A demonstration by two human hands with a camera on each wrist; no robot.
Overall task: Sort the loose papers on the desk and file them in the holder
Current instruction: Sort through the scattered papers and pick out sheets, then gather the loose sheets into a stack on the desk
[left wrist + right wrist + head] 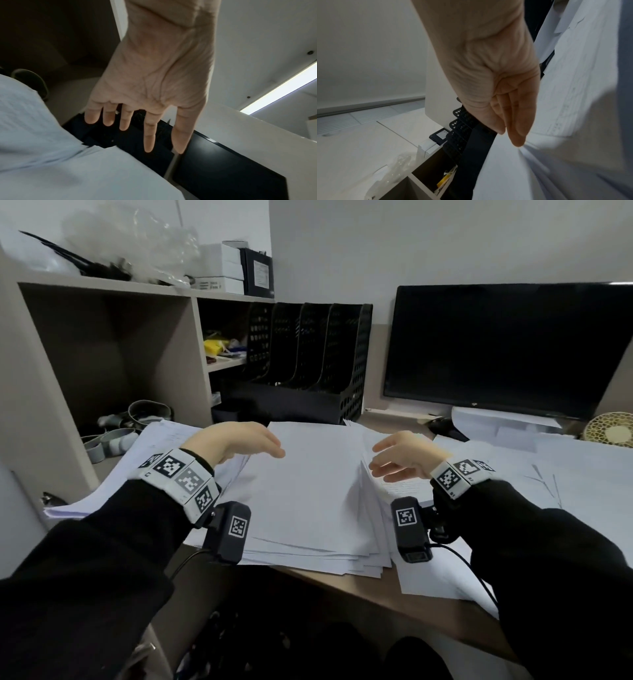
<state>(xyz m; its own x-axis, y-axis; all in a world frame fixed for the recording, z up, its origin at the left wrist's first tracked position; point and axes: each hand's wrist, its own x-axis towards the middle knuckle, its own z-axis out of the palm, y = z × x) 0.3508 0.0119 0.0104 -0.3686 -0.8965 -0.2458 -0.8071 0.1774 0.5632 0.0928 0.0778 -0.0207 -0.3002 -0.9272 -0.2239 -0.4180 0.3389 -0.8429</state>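
Observation:
A thick, uneven stack of white papers (pixel 308 494) lies on the desk in front of me. My left hand (pixel 239 441) hovers over the stack's left edge, its fingers (pixel 149 135) straight and spread, holding nothing. At the stack's right edge is my right hand (pixel 400 458), fingers (pixel 515 124) straight and together, beside the paper edges (pixel 530 152). A black mesh file holder (pixel 308 364) with several slots stands behind the stack against the wall. More loose sheets (pixel 548 474) spread to the right and under my left wrist (pixel 144 460).
A dark monitor (pixel 507 347) stands at the back right, with a small round fan (pixel 609 433) beside it. A shelf unit (pixel 113 344) at the left holds rolls of tape (pixel 113 440) and yellow items (pixel 215 345). The desk's front edge (pixel 376 594) runs below the stack.

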